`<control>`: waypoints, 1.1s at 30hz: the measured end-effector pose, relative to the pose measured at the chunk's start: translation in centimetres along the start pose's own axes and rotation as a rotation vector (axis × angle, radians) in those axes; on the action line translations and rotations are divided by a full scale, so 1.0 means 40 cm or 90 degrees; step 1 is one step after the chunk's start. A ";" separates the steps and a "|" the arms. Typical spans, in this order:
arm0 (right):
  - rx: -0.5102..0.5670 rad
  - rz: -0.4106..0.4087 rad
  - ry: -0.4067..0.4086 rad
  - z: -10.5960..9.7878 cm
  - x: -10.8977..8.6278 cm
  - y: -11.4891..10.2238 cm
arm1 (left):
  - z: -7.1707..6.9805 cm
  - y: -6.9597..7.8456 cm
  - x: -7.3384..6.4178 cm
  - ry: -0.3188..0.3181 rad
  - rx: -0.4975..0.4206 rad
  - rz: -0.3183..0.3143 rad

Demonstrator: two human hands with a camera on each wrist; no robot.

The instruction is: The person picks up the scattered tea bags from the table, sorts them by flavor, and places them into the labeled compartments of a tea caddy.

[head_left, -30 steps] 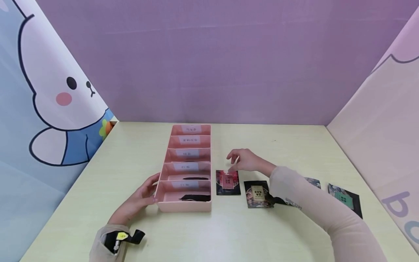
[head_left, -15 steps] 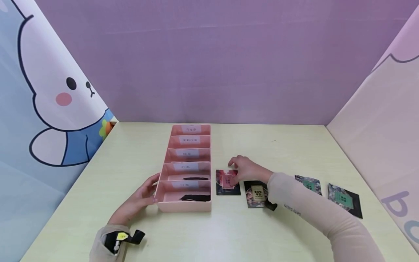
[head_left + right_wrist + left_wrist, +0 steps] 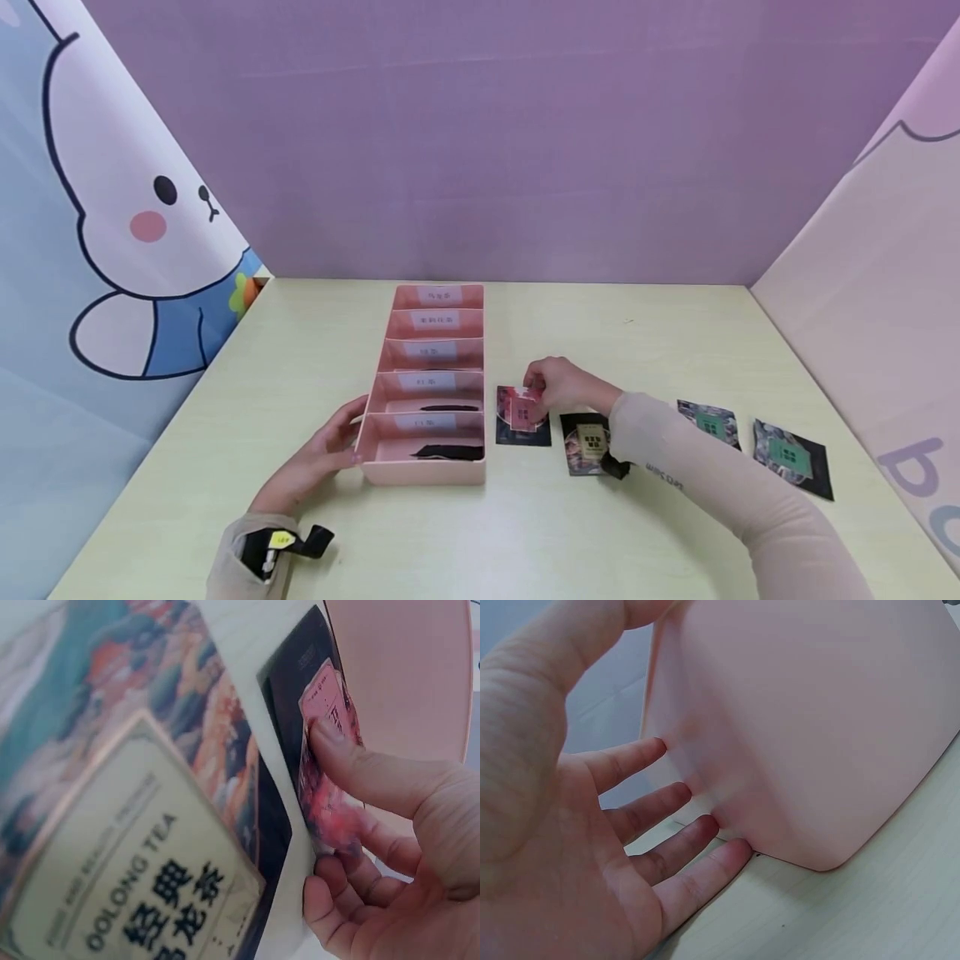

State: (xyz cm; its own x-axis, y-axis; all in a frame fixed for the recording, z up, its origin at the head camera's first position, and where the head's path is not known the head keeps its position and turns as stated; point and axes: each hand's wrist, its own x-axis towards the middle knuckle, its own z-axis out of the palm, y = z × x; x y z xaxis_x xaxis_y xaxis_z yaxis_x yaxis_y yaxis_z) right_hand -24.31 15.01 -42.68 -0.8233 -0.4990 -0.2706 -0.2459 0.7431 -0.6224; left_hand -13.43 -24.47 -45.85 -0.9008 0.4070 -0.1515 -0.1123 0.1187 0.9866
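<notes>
A pink divided box stands left of the middle of the table, its compartments labelled in Chinese. My left hand touches its near left corner. In the left wrist view the nearly straight fingers rest against the outer wall, thumb up at the rim. Right of the box, my right hand pinches a red and black tea packet. The right wrist view has the thumb across the packet's front, the other fingers curled at its lower edge and behind. An oolong tea packet lies beside it, partly hidden by my sleeve.
Two green-labelled packets lie at the right, one partly behind my right sleeve. Dark packets rest inside the two nearest compartments. A purple cloth wall closes off the table's far side.
My right hand has come down and toward me onto the red packet, its fingers closing on it. The right sleeve has shifted, uncovering more of a green-labelled packet. The left hand stays put.
</notes>
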 end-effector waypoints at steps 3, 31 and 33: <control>0.012 -0.014 0.006 -0.008 0.003 0.001 | 0.001 0.003 -0.001 0.002 0.000 -0.003; 0.215 0.004 0.019 -0.099 0.006 0.034 | 0.005 0.007 -0.004 0.004 -0.004 -0.003; 0.215 0.001 0.022 -0.112 -0.001 0.027 | 0.005 0.007 -0.004 0.008 -0.006 -0.007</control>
State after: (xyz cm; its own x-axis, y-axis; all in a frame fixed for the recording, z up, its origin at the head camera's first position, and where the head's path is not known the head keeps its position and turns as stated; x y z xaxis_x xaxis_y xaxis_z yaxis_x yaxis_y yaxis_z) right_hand -26.83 17.83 -40.07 -0.8419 -0.4784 -0.2497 -0.0664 0.5511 -0.8318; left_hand -13.22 -24.32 -45.55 -0.9044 0.3949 -0.1617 -0.1260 0.1149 0.9854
